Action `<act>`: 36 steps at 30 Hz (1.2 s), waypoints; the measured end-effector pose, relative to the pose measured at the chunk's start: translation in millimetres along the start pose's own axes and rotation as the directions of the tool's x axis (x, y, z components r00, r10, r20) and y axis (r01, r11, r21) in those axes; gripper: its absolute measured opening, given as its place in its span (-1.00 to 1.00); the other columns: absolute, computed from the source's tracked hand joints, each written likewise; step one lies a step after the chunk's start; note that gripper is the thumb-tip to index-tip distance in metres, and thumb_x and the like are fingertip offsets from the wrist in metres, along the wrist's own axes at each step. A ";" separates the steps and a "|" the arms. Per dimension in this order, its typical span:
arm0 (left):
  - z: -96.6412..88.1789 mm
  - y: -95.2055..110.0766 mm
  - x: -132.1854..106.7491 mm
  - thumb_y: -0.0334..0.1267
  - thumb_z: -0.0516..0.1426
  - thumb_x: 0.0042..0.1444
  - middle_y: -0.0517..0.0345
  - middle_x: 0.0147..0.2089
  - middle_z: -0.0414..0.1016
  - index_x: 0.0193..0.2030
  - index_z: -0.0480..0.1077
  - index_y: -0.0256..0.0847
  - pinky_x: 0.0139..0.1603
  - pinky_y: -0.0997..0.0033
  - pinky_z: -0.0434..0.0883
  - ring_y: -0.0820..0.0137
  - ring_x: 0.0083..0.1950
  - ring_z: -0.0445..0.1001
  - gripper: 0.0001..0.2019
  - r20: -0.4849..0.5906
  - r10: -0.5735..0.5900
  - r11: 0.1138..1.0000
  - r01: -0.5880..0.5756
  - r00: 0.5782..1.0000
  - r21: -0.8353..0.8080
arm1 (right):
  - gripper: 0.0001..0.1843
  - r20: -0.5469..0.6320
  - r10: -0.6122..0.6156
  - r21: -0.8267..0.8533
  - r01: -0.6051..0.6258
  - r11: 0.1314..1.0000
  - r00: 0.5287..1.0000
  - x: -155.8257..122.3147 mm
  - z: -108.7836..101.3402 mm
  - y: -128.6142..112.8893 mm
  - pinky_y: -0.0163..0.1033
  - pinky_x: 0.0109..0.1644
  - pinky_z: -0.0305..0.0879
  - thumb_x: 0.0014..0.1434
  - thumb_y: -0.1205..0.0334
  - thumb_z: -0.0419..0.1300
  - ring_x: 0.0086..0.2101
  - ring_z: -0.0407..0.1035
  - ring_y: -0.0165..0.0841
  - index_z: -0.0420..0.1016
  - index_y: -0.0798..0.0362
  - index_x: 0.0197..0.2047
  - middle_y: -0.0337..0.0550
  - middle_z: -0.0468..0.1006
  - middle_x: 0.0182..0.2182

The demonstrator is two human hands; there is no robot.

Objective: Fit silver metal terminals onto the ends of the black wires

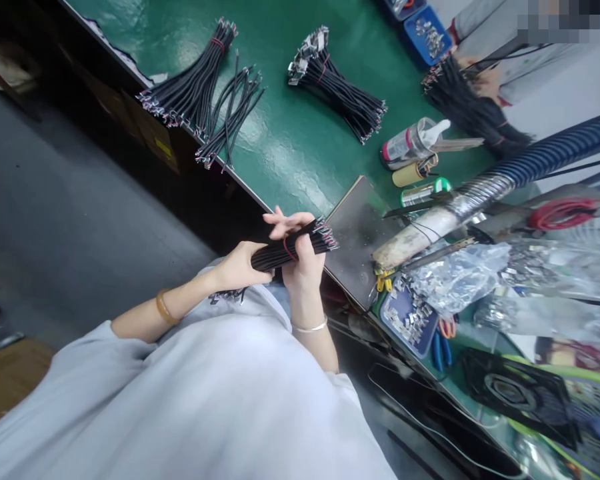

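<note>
- While I watch through the head camera, the left hand (237, 267) has its fingers wrapped around a bundle of black wires (275, 256), gripping it near its middle.
- I see the right hand (303, 263) grasping the same bundle nearer its red-and-white-tipped end, its thumb across the wires and its other fingers spread out on the far side; how tightly it presses, I cannot tell.
- Between the two hands I make out a red band (289, 249) around the bundle, which is held tilted in front of the wearer's pale shirt (260, 373), near the edge of the green table (280, 160).
- Below the left hand I spot some metal connectors (227, 297); I cannot tell whether they belong to the held bundle.
- On the tabletop I have a fanned wire bundle (190, 90) with loose wires (237, 110) beside it, and, apart from these, a connector-ended bundle (337, 90).
- Just beyond the right hand I see a grey board (357, 233), then a tray of metal parts (410, 317) with blue-handled pliers (441, 350) next to it.
- Toward my upper right, a co-worker's hand (487, 83) is at a dark wire bundle (473, 113), near a blue tray (427, 37).
</note>
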State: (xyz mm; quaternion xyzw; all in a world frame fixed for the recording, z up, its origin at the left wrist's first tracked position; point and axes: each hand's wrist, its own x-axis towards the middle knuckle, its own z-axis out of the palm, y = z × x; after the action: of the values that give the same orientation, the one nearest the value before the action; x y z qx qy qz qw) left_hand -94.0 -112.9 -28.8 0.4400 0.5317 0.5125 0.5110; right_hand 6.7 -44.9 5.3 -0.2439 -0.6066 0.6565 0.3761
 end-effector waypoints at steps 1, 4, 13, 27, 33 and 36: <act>0.3 1.3 0.4 -0.37 0.23 -0.16 0.24 -0.48 0.44 -0.50 0.35 -0.23 -0.29 0.40 0.49 0.34 -0.35 0.52 -0.90 0.018 0.003 1.000 -0.003 1.000 0.001 | -0.53 -0.008 -0.008 -0.016 0.008 1.000 1.000 -0.3 -0.6 -0.8 0.24 0.53 0.09 0.13 -0.36 0.31 -0.11 0.65 -0.12 0.40 -0.13 -0.35 -0.38 0.52 -0.57; -0.1 2.6 1.0 -0.38 0.25 -0.15 0.14 -0.27 0.62 -0.31 0.49 -0.26 -0.12 0.33 0.56 0.27 -0.17 0.60 -0.81 -0.004 0.098 0.995 -0.098 0.995 -0.013 | -0.57 0.067 0.036 -0.139 -0.027 0.990 0.997 -8.0 0.3 4.5 0.23 0.58 -0.06 0.14 -0.27 0.36 -0.01 0.63 -0.11 0.40 -0.12 -0.40 -0.33 0.59 -0.53; -15.2 33.6 4.3 -0.28 0.34 -0.09 0.02 -0.06 0.68 -0.01 0.56 -0.27 0.08 0.18 0.57 0.14 -0.01 0.63 -0.57 0.291 0.167 0.985 -0.170 0.942 -0.016 | -0.54 0.350 -0.107 -0.412 0.256 0.875 0.931 -5.6 -28.9 -38.2 0.28 0.60 -0.21 0.28 -0.29 0.21 0.41 0.21 -0.07 0.63 -0.18 0.01 -0.19 0.62 0.17; -10.2 61.9 -2.2 -0.04 0.28 0.19 0.19 -0.38 0.56 -0.24 0.52 -0.25 -0.36 0.51 0.33 0.44 -0.40 0.45 -0.73 0.382 0.176 0.949 -0.260 0.907 0.178 | -0.66 0.014 -0.421 -0.497 0.372 0.784 0.907 -19.7 -31.6 -57.1 0.34 0.58 -0.08 0.31 -0.08 0.11 0.44 0.13 0.06 0.62 -0.13 -0.32 -0.26 0.61 0.17; -23.9 66.9 1.5 0.00 0.33 0.12 0.24 -0.34 0.51 -0.12 0.49 -0.24 -0.32 0.50 0.31 0.45 -0.36 0.42 -0.64 0.385 0.128 0.968 -0.199 0.914 0.150 | -0.57 -0.030 -0.291 -0.246 0.275 0.929 0.956 -7.4 -23.5 -50.5 0.41 0.56 -0.12 0.30 -0.24 0.12 0.45 0.11 0.04 0.51 -0.12 -0.42 -0.34 0.62 0.13; -10.6 68.7 16.2 0.13 0.44 -0.09 0.12 -0.15 0.59 0.02 0.48 -0.21 -0.13 0.38 0.44 0.26 -0.14 0.54 -0.38 0.365 0.186 0.981 -0.195 0.912 -0.012 | -0.62 0.113 -0.224 -0.271 0.247 0.930 0.968 -2.8 -19.8 -52.0 0.34 0.56 -0.06 0.28 -0.19 0.20 0.42 0.19 0.02 0.54 -0.10 -0.39 -0.28 0.62 0.14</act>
State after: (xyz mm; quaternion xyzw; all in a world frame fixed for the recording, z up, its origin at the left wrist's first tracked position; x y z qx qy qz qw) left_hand -109.8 -91.9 37.5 0.5834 0.3887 0.4626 0.5428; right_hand 34.1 -36.0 53.0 -0.1939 -0.7337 0.5225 0.3888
